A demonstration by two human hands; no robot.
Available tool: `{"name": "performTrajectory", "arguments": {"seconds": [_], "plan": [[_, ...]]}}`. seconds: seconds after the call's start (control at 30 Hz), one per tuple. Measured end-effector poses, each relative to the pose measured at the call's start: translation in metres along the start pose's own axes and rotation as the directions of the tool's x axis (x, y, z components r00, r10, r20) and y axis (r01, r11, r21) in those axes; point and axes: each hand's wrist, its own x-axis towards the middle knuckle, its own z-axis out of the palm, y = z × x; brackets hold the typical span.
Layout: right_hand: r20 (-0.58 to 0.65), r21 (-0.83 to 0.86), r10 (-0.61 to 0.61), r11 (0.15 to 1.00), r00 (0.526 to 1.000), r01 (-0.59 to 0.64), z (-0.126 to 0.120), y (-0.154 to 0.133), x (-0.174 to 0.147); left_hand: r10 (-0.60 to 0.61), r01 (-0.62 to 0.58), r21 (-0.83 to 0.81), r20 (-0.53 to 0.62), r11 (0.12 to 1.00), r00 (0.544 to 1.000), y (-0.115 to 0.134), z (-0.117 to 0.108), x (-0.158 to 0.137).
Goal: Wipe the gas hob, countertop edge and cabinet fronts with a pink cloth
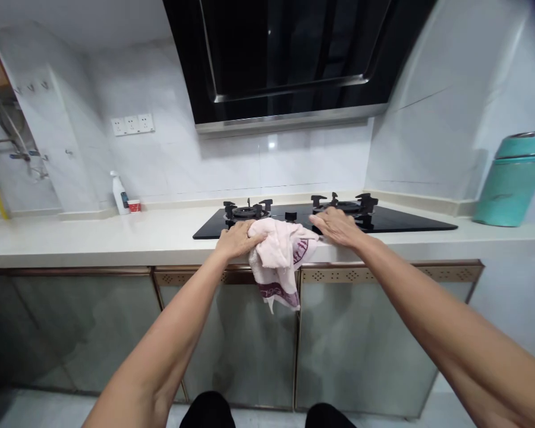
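Worktop [71, 238] is carrying a black hob [405, 221], and a pale pink cloth [277, 245] is lying bunched at its front edge, the lower part hanging down. The left hand [237, 239] is clamping the cloth's left side; the right hand [337, 226] is curling beside its right corner, its grip impossible to tell.

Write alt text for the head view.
A person's left hand touches a pink cloth hanging over the counter edge; the right hand is just right of it, at a black hob. A white bottle stands left, a teal canister right.
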Motion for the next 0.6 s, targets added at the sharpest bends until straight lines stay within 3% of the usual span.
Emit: {"name": "performTrajectory", "arguments": {"seconds": [0.07,0.2,0.4,0.6], "plan": [[0.039,-0.021,0.115,0.993,0.993,-0.114,0.004,0.015,-0.002,0.021,-0.021,0.008,-0.104,1.000,0.994,0.000,0.001,-0.004],[0.155,-0.019,0.076,0.997,0.985,-0.074,0.013,0.016,0.003,0.081,-0.072,0.045,-0.268,0.996,0.960,0.004,0.003,-0.007],[0.239,-0.027,0.078,0.997,0.968,-0.073,0.013,0.013,0.006,0.186,-0.179,0.061,-0.145,0.982,0.972,0.032,0.014,-0.002],[0.231,-0.060,0.090,0.995,0.969,-0.079,0.016,0.019,0.008,0.186,-0.154,0.244,-0.113,0.957,0.976,0.080,0.016,0.003]]}}
